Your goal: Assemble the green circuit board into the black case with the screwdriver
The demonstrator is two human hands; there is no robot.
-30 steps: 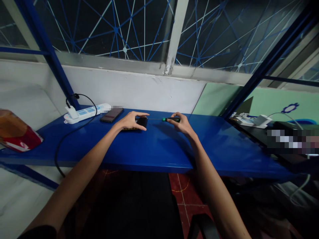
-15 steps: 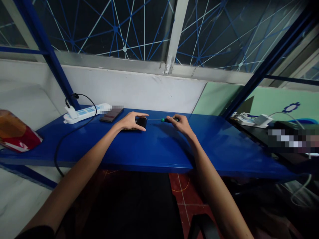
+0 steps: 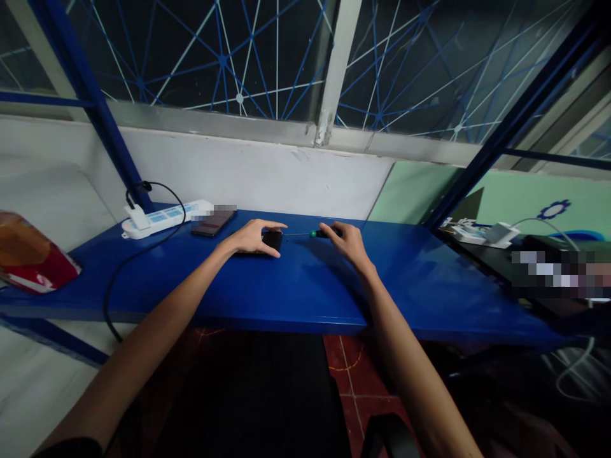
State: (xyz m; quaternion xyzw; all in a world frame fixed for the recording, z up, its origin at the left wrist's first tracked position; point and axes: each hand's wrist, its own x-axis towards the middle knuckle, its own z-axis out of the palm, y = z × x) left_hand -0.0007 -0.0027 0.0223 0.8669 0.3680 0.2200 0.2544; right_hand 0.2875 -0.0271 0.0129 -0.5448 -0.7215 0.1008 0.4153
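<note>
A small dark, flat, box-like device (image 3: 272, 241) lies on the blue table. My left hand (image 3: 251, 238) is wrapped over it, thumb on the near side and fingers on the far side, and hides its left part. In my right hand (image 3: 347, 238) is a screwdriver (image 3: 313, 234) with a green and black handle, its fingers closed round the grip. The thin shaft points left, level with the table, and its tip is at the device's right end. Whether the tip sits in a screw is too small to tell.
A phone (image 3: 214, 222) and a white power strip (image 3: 168, 217) with a black cable (image 3: 117, 270) are at the back left of the blue table (image 3: 286, 299). On the left stands a red and orange package (image 3: 35, 254). A white charger (image 3: 501, 234) is at the right.
Both hands keep their grips, and the screwdriver stays at the device's right end. The whole view shifts slightly; the screwdriver's handle has moved very little.
</note>
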